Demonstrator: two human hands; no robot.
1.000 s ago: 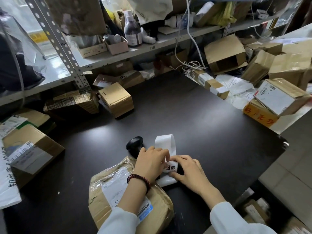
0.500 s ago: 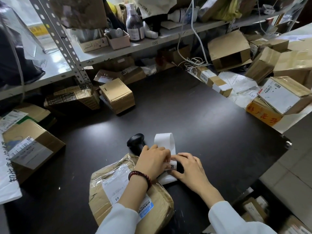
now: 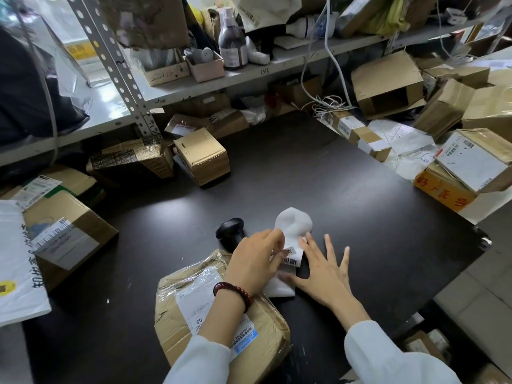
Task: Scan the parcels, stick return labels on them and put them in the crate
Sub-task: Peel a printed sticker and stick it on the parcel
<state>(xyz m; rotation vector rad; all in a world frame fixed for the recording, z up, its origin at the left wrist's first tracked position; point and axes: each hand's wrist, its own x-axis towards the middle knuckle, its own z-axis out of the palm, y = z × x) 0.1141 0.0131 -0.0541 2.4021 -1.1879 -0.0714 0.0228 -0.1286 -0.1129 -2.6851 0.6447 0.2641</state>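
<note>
Parcel depot, metal shelving (image 3: 116, 59), labelled cardboard boxes (image 3: 202, 156), dark worktable (image 3: 332, 195)

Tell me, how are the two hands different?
The left hand pinches a printed label; the right hand holds nothing, its fingers spread straight. The left hand wears a red bead bracelet; the right hand's wrist is bare. The left hand's arm crosses the parcel; the right hand is over the dark table. Both have white sleeves.

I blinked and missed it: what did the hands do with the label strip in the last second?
The right hand let go of the label strip and spread its fingers open, shifting right. The left hand still pinches a label at the strip. The parcel and the scanner stayed put.
</note>
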